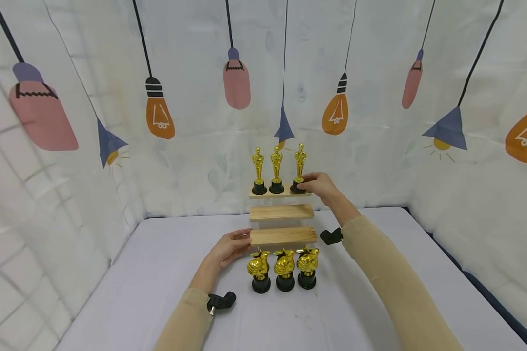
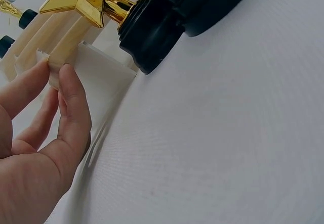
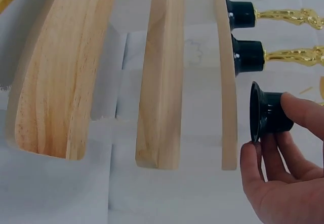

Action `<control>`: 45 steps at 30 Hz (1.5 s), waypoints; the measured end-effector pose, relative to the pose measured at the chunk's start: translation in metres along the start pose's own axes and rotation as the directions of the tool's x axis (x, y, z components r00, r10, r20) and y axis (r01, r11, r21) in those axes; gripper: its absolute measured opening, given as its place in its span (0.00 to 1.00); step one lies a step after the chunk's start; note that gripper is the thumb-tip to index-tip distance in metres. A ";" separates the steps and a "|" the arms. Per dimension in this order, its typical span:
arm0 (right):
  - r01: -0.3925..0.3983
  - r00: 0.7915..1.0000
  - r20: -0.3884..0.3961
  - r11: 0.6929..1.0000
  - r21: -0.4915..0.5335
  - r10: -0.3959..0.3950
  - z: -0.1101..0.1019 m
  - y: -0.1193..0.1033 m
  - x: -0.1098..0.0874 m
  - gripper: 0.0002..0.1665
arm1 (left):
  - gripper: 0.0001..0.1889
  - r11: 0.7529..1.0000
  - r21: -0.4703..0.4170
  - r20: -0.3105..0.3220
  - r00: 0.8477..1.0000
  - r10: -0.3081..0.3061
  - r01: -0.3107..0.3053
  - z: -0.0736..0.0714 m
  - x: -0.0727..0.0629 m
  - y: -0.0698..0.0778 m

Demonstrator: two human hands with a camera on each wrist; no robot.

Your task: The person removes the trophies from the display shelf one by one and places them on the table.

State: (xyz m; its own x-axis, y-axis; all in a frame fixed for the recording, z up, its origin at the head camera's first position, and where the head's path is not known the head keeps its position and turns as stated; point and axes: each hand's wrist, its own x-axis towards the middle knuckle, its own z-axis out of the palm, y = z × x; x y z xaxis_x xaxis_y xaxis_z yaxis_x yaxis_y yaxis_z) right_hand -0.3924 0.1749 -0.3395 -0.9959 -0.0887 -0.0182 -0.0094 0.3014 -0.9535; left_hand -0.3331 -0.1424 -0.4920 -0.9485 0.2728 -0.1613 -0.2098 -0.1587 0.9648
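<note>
My right hand (image 1: pixel 319 187) pinches the black base (image 3: pixel 271 110) of a gold figure trophy (image 1: pixel 300 161) at the right end of the top shelf (image 3: pixel 229 118). In the right wrist view a narrow gap separates that base from the plank. Two matching figure trophies (image 1: pixel 258 165) (image 1: pixel 276 165) stand upright on the shelf's left and middle. My left hand (image 1: pixel 230 247) holds the left end of the lowest wooden step (image 1: pixel 283 236) between thumb and fingers, as the left wrist view shows.
Three gold thumbs-up trophies (image 1: pixel 259 267) (image 1: pixel 284 265) (image 1: pixel 308 263) on black bases stand on the white tabletop (image 1: pixel 180 263) before the stepped rack. The middle step (image 1: pixel 281 212) lies between the other two. Behind hangs a white curtain (image 1: pixel 193 170) printed with lamps.
</note>
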 end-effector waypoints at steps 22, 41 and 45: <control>0.061 0.995 0.079 0.996 0.064 -0.066 0.002 -0.006 -0.037 0.32 | 0.27 1.000 -0.011 -0.001 1.000 -0.001 0.001 0.000 0.001 -0.001; 0.128 0.981 0.134 0.986 0.105 -0.142 0.012 -0.008 -0.075 0.30 | 0.27 1.000 -0.014 -0.002 1.000 0.004 -0.004 -0.001 0.001 -0.002; 0.132 0.979 0.139 0.985 0.107 -0.147 0.016 -0.009 -0.083 0.27 | 0.27 1.000 -0.022 -0.006 1.000 0.002 -0.002 -0.001 0.001 -0.003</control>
State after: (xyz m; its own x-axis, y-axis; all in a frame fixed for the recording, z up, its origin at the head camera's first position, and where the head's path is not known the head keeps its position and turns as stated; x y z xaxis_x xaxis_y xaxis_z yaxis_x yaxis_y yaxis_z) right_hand -0.3080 0.1647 -0.3341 -0.9615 -0.2628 0.0801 -0.1314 0.1838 -0.9741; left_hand -0.3341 -0.1426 -0.4949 -0.9502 0.2670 -0.1611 -0.2133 -0.1797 0.9603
